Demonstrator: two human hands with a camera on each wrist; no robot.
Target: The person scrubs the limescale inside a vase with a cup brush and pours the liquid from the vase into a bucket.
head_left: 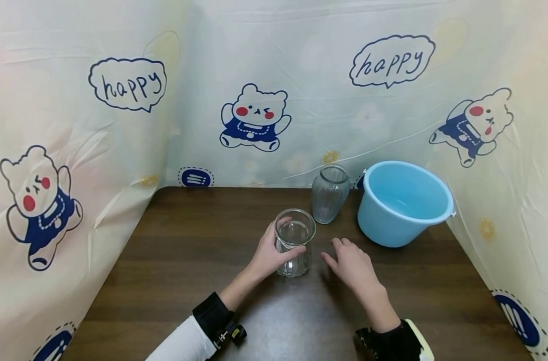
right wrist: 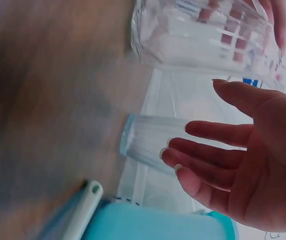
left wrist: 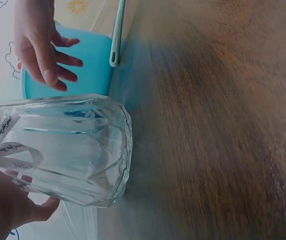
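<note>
Fingers [head_left: 296,250] of the left hand [head_left: 268,255] curl round the clear faceted glass jar [head_left: 294,244], thumb across its front, holding it upright on the dark wooden worktop [head_left: 174,260]. The right hand [head_left: 353,263] lies just beside the jar with its fingers spread and relaxed, holding nothing. Behind the jar stands a grey ribbed glass vase [head_left: 329,193], and to its right a light blue plastic bucket [head_left: 402,203], near the cartoon-bear backdrop sheet [head_left: 256,118]. The glass looks smooth, so a loose one-handed hold might let it slip or tip; swung carelessly backward, it could knock the vase standing close by.
</note>
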